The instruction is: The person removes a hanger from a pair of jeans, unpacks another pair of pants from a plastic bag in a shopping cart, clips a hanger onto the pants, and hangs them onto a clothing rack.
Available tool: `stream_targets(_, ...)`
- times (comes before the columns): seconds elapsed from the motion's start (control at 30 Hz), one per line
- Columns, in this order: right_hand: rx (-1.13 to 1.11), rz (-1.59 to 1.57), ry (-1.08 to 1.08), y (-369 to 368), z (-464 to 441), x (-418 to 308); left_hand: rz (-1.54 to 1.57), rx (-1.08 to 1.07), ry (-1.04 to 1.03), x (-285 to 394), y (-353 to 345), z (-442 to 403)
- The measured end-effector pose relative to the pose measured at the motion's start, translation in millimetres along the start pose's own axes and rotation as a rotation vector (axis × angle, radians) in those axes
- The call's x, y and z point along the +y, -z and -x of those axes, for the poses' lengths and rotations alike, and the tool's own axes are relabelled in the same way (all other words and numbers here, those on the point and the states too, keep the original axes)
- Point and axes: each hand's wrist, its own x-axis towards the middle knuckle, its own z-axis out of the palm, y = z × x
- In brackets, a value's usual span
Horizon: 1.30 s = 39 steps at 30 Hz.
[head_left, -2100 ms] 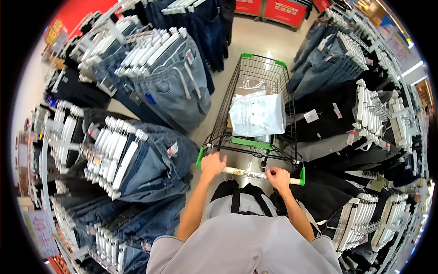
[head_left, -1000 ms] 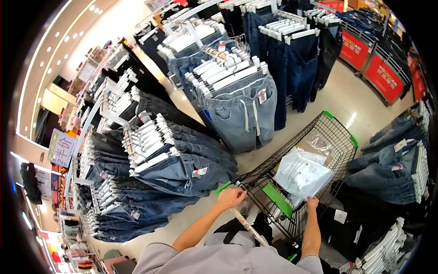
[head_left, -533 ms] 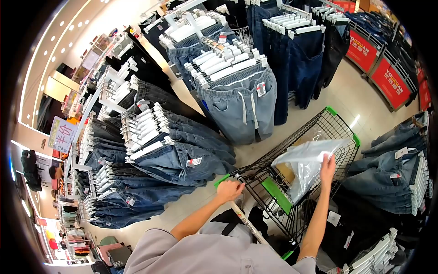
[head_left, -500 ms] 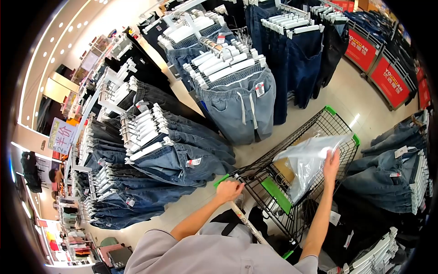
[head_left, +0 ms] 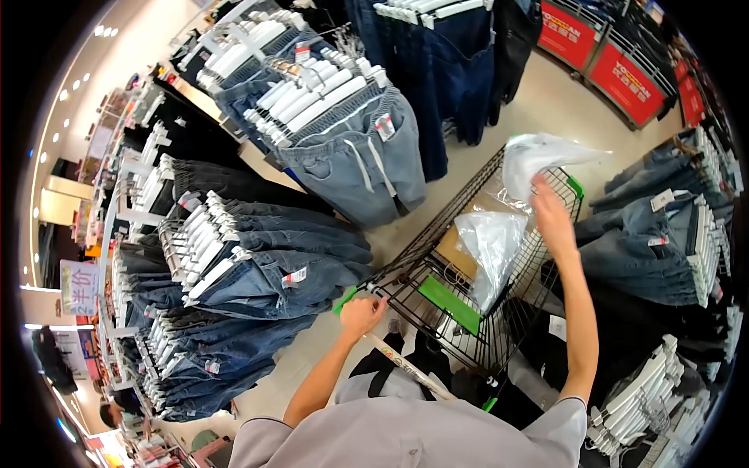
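A black wire shopping cart [head_left: 406,261] with green corner pieces stands in front of me. My left hand [head_left: 364,313] is closed around the left end of its pale handle bar [head_left: 409,366]. Over the far part of the basket, my right hand [head_left: 552,210] is closed on a crumpled clear plastic bag [head_left: 534,160], partly smeared by motion. A second clear plastic bag [head_left: 493,249] lies inside the basket, nearer to me. Brown cardboard [head_left: 455,256] shows beneath it, partly hidden. A green panel [head_left: 450,304] is fixed at the basket's near side.
Racks of jeans on white hangers crowd the left, with light blue drawstring jeans [head_left: 359,168] closest to the cart's far left. More jeans [head_left: 644,246] hang close on the right. Red-fronted bins [head_left: 628,82] stand at the back right. Pale floor tiles [head_left: 460,168] run between them.
My right hand has moved forward, raising a plastic bag toward the cart's far end; another bag now shows separately below. My left hand keeps its hold on the handle. The view has shifted right.
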Motion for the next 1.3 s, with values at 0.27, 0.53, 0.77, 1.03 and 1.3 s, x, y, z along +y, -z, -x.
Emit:
stream_targets(0.27, -0.624, 0.015, -0.053, -166, 124, -45, -0.031, -0.046, 0.044, 2, -1, -5)
stream_targets(0.53, -0.584, 0.001, -0.372, -230, 244, -65, 0.001, -0.033, 0.029, 1, -1, -4)
stream_targets(0.77, -1.106, -0.259, -0.577, -247, 280, -56, 0.020, -0.003, 0.022, 0, 1, -2)
stream_targets(1.03, -0.593, -0.845, -0.983, -165, 271, -119, -0.054, 0.103, -0.060, -13, -12, -5)
stream_targets(1.3, -0.355, -1.412, -1.251, -31, 224, -260, 0.072, -0.008, -0.116, -18, 2, -9)
